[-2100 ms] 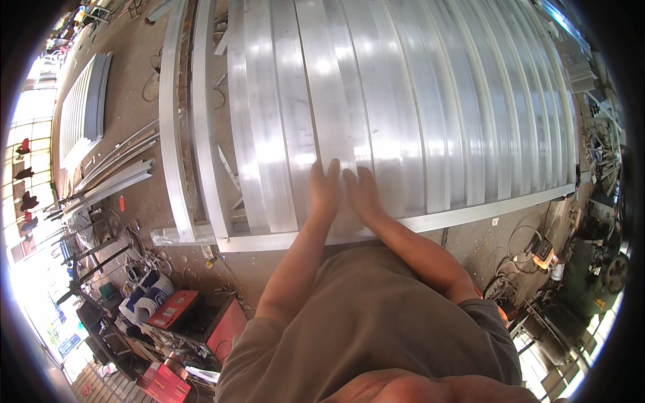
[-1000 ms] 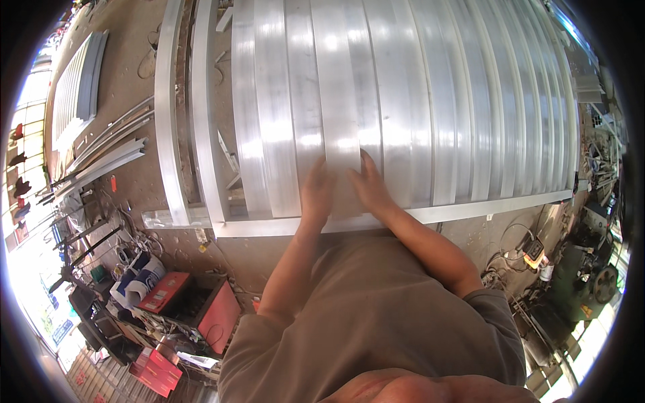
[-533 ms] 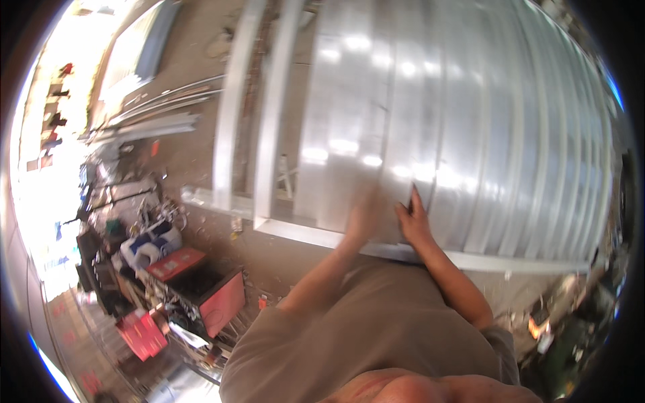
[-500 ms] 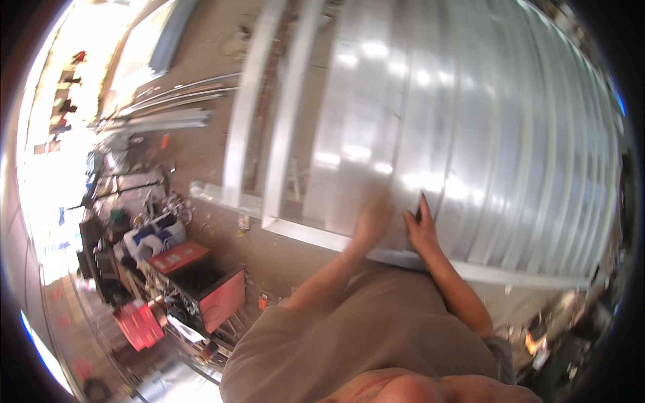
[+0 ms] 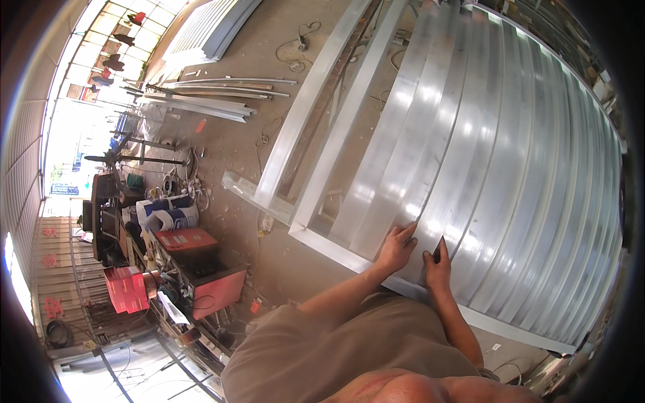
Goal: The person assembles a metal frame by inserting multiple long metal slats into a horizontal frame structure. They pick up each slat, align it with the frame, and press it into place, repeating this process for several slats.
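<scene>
Bright metal slats (image 5: 463,154) lie side by side inside a silvery metal frame (image 5: 329,248) in front of me. My left hand (image 5: 396,250) rests on a slat near the frame's near edge, its forefinger stretched out and nothing visible in its grasp. Just to its right, my right hand (image 5: 438,270) touches the neighbouring slat with fingers pointing away from me and the thumb apart. Its fingertips look dark; whether that is shadow, dirt or a small thing I cannot tell. A narrow seam between slats runs away from between my hands.
Left of the slats, two long bars (image 5: 359,111) span open gaps in the frame. A red open-topped box (image 5: 218,293) and a red carton (image 5: 126,290) stand among clutter at lower left. Loose metal profiles (image 5: 201,101) lie on the floor, with stacked sheets (image 5: 211,30) beyond.
The view has swung, so the frame and slats sit further right and lower. Both hands remain on the slats, close together; my left hand has gone from blurred to sharp.
</scene>
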Motion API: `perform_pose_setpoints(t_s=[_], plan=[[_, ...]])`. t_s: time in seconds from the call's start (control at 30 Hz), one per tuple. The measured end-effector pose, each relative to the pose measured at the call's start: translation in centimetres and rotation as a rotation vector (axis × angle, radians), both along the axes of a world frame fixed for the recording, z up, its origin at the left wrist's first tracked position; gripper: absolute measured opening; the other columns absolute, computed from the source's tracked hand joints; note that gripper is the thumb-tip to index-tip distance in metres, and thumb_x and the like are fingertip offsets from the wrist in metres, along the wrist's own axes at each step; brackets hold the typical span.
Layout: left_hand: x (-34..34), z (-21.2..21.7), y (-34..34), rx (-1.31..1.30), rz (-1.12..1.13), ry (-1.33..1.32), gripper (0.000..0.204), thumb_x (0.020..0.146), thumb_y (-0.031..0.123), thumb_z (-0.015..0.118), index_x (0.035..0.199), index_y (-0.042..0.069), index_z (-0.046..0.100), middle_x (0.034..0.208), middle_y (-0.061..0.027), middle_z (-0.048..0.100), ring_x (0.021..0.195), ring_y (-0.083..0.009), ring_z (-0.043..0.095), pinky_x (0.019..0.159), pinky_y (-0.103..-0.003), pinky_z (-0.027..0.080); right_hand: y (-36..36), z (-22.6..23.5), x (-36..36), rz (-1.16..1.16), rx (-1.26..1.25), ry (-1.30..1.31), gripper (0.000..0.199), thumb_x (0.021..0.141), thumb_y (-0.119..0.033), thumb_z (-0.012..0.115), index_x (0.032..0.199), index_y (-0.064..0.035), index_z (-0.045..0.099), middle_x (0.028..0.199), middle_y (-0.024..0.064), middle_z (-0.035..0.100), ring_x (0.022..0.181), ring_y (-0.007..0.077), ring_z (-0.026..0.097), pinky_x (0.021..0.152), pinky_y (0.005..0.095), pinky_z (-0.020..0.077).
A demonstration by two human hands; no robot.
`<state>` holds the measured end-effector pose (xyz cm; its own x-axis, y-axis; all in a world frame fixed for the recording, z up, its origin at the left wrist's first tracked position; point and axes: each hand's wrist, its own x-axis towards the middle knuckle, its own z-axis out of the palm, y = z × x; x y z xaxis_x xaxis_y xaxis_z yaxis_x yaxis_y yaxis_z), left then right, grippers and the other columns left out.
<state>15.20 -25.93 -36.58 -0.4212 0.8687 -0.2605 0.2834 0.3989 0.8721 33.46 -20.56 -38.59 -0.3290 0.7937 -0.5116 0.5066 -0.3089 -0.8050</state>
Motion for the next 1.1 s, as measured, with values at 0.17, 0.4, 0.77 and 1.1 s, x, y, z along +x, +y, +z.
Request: perform_pose_setpoints(t_s=[0.17, 0.4, 0.77, 1.1], plan=[[1.8, -1.5, -0.4, 0.061, 0.017, 0.051, 0.044, 0.097, 0.014, 0.070, 0.139, 0.002, 0.066, 0.115, -0.0232, 0.066, 0.109, -0.0408, 0.064, 0.097, -0.048, 0.052, -0.1, 2.4, 0.7, 0.008, 0.009, -0.105, 0.076, 0.099, -0.025, 0.071, 0.160, 0.0040, 0.038, 0.157, 0.0276, 0.051, 0.147, 0.0367, 0.049, 0.120, 0.0423, 0.0398], [-2.3, -10.2, -0.4, 0.194, -0.038, 0.308, 0.023, 0.088, 0.007, 0.066, 0.109, 0.001, 0.073, 0.094, -0.0196, 0.069, 0.091, -0.0401, 0.066, 0.085, -0.051, 0.053, 0.6, -3.7, -1.8, 0.141, 0.324, -0.174, 0.075, 0.093, -0.025, 0.078, 0.156, 0.0014, 0.046, 0.132, 0.0307, 0.063, 0.120, 0.0458, 0.061, 0.104, 0.0491, 0.0496], [-4.2, -5.4, 1.4, -0.216, -0.015, -0.193, 0.045, 0.102, 0.020, 0.066, 0.146, 0.008, 0.066, 0.122, -0.0089, 0.059, 0.113, -0.0226, 0.060, 0.102, -0.034, 0.049, 0.6, -5.2, -3.4, 0.039, 0.091, -0.109, 0.079, 0.095, -0.038, 0.071, 0.160, -0.0029, 0.042, 0.135, 0.0261, 0.055, 0.124, 0.0376, 0.056, 0.108, 0.0456, 0.0460], [-4.1, -5.7, 1.6, -0.185, -0.040, -0.114, 0.045, 0.101, 0.020, 0.066, 0.145, 0.007, 0.066, 0.119, -0.0123, 0.061, 0.110, -0.0241, 0.061, 0.101, -0.036, 0.050, 0.6, -5.7, -3.9, 0.030, 0.108, -0.147, 0.078, 0.095, -0.037, 0.070, 0.160, -0.0048, 0.043, 0.133, 0.0240, 0.055, 0.122, 0.0362, 0.056, 0.107, 0.0459, 0.0466]])
